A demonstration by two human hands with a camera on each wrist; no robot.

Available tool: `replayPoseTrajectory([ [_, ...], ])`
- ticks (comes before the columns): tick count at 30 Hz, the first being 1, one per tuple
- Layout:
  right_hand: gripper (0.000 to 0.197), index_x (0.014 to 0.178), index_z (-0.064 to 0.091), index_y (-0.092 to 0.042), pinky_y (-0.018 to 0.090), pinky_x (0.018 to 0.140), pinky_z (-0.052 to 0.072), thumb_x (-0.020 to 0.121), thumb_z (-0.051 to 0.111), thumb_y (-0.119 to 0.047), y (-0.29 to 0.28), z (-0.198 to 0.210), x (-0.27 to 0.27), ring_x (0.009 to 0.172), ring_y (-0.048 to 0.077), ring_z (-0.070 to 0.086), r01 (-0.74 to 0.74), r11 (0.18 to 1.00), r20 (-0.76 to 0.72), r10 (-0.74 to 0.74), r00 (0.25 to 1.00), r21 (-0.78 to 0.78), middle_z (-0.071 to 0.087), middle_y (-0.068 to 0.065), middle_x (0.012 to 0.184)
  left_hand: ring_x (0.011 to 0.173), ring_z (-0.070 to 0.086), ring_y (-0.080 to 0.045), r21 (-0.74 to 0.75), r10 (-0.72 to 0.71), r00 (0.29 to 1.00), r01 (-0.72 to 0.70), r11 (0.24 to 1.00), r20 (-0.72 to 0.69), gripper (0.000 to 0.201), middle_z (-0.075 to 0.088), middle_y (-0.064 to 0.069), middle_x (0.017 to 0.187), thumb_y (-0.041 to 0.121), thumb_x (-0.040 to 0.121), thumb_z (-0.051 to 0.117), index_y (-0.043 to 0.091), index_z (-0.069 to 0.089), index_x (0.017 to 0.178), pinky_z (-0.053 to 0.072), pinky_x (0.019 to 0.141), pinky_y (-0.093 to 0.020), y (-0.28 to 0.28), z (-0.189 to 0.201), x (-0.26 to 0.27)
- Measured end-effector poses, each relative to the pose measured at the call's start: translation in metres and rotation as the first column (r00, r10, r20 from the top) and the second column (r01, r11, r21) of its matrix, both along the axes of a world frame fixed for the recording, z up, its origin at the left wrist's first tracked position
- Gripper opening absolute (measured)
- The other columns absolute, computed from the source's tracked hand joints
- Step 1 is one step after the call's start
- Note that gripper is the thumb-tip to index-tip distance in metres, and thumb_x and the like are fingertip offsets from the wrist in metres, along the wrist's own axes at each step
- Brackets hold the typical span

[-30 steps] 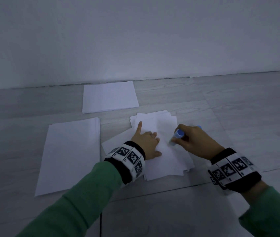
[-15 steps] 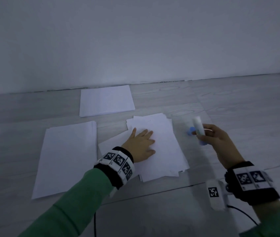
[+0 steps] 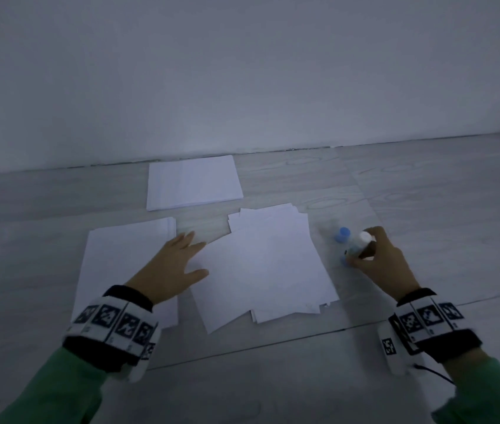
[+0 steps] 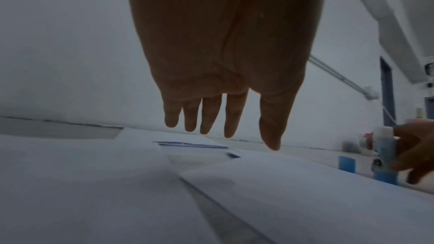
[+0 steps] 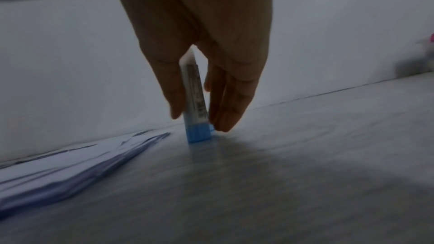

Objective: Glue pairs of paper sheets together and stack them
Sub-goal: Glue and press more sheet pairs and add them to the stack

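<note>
Paper (image 3: 267, 264) lies on the floor (image 3: 426, 194) in a loose, skewed white pile between my hands. My left hand (image 3: 169, 267) hovers over it, fingers straight and spread. My right hand (image 3: 378, 258) pinches the upright glue stick (image 3: 361, 244) beside its blue cap (image 3: 342, 234).

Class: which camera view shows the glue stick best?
The right wrist view: the glue stick stands upright, centred, label visible. The head view shows it small in the right hand; the left wrist view shows it at the right edge, blurred.
</note>
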State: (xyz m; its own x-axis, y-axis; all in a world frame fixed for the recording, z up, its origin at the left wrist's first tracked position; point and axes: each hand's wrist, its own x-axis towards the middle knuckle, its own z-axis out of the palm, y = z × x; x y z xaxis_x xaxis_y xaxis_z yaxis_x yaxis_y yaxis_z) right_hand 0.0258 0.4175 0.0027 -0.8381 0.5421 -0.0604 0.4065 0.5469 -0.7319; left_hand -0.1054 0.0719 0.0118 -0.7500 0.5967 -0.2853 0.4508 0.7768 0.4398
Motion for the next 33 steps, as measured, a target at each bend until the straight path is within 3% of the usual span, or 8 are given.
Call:
replayPoseTrajectory([
  [3, 0.081, 0.131, 0.036, -0.012, 0.032, 0.075, 0.042, 0.066, 0.084, -0.014, -0.009, 0.009, 0.008, 0.093, 0.023, 0.052, 0.075, 0.997, -0.175, -0.071, 0.982, 0.020, 0.050, 0.009, 0.112, 0.144, 0.008, -0.017, -0.008, 0.078, 0.997, -0.077, 0.997, 0.008, 0.073, 0.007, -0.001, 0.158, 0.045, 0.088, 0.057, 0.022, 0.021, 0.148, 0.009, 0.115, -0.028, -0.030, 0.002, 0.008],
  [7, 0.054, 0.120, 0.049, -0.005, 0.025, 0.078, 0.038, 0.074, 0.076, -0.017, -0.051, 0.024, 0.013, 0.091, 0.017, 0.047, 0.036, 0.916, -0.415, 0.147, 0.898, 0.401, 0.054, 0.013, 0.108, 0.141, 0.016, -0.012, -0.090, 0.109, 0.993, -0.104, 0.990, 0.051, 0.075, 0.015, 0.004, 0.156, 0.047, 0.081, 0.066, 0.029, 0.030, 0.144, 0.015, 0.112, -0.024, -0.070, 0.000, 0.022],
  [11, 0.030, 0.110, 0.064, -0.009, 0.032, 0.086, 0.044, 0.081, 0.068, -0.004, -0.116, 0.022, -0.008, 0.101, 0.028, 0.058, -0.490, 0.684, -0.100, 0.631, 0.770, 0.541, 0.064, 0.010, 0.107, 0.142, 0.010, -0.012, -0.180, 0.070, 0.995, -0.057, 0.982, 0.072, 0.081, 0.008, 0.002, 0.157, 0.045, 0.080, 0.068, 0.030, 0.024, 0.146, 0.013, 0.113, -0.022, -0.088, -0.004, 0.033],
  [15, 0.042, 0.139, 0.040, -0.027, 0.027, 0.102, 0.029, 0.098, 0.039, -0.025, -0.157, 0.005, -0.031, 0.136, 0.014, 0.027, -0.761, 0.453, 0.342, 0.701, 0.625, 0.464, 0.029, -0.003, 0.151, 0.143, 0.006, -0.013, -0.186, 0.036, 0.997, -0.022, 0.982, 0.072, 0.083, 0.003, 0.002, 0.158, 0.043, 0.080, 0.069, 0.030, 0.022, 0.147, 0.013, 0.113, -0.024, -0.090, -0.006, 0.036],
  [22, 0.045, 0.142, 0.036, -0.026, 0.032, 0.101, 0.037, 0.097, 0.038, -0.028, -0.174, -0.006, -0.048, 0.130, 0.022, 0.031, -0.812, 0.449, 0.534, 0.612, 0.584, 0.373, 0.033, 0.004, 0.146, 0.138, 0.028, -0.011, -0.025, 0.100, 0.984, -0.098, 0.995, 0.144, 0.043, 0.031, 0.002, 0.151, 0.033, 0.086, 0.066, 0.023, 0.058, 0.127, 0.018, 0.110, -0.018, -0.099, -0.001, 0.026],
  [26, 0.046, 0.142, 0.036, -0.026, 0.032, 0.101, 0.038, 0.097, 0.039, -0.030, -0.177, -0.009, -0.050, 0.129, 0.023, 0.032, -0.801, 0.464, 0.527, 0.603, 0.599, 0.379, 0.035, 0.005, 0.143, 0.096, 0.061, -0.005, 0.138, 0.220, 0.975, -0.221, 0.965, 0.020, 0.023, 0.070, -0.002, 0.109, 0.025, 0.089, 0.062, 0.009, 0.072, 0.102, 0.044, 0.091, -0.016, -0.105, 0.002, 0.024],
  [30, 0.050, 0.145, 0.029, -0.026, 0.031, 0.103, 0.035, 0.097, 0.040, -0.035, -0.177, -0.007, -0.049, 0.132, 0.021, 0.030, -0.776, 0.505, 0.477, 0.613, 0.630, 0.377, 0.032, 0.004, 0.147, 0.077, 0.061, -0.012, 0.300, 0.338, 0.932, -0.287, 0.910, -0.133, 0.013, 0.068, -0.001, 0.082, 0.019, 0.090, 0.061, 0.008, 0.067, 0.086, 0.048, 0.076, -0.018, -0.103, 0.018, 0.032],
  [33, 0.066, 0.148, 0.018, -0.022, 0.031, 0.110, 0.026, 0.093, 0.048, -0.043, -0.179, -0.001, -0.050, 0.135, 0.021, 0.025, -0.685, 0.637, 0.240, 0.647, 0.724, 0.354, 0.026, 0.005, 0.151, 0.058, 0.053, -0.012, 0.456, 0.340, 0.892, -0.180, 0.872, -0.299, 0.015, 0.056, 0.001, 0.066, 0.023, 0.095, 0.050, 0.014, 0.051, 0.083, 0.040, 0.057, -0.016, -0.098, 0.053, 0.042],
])
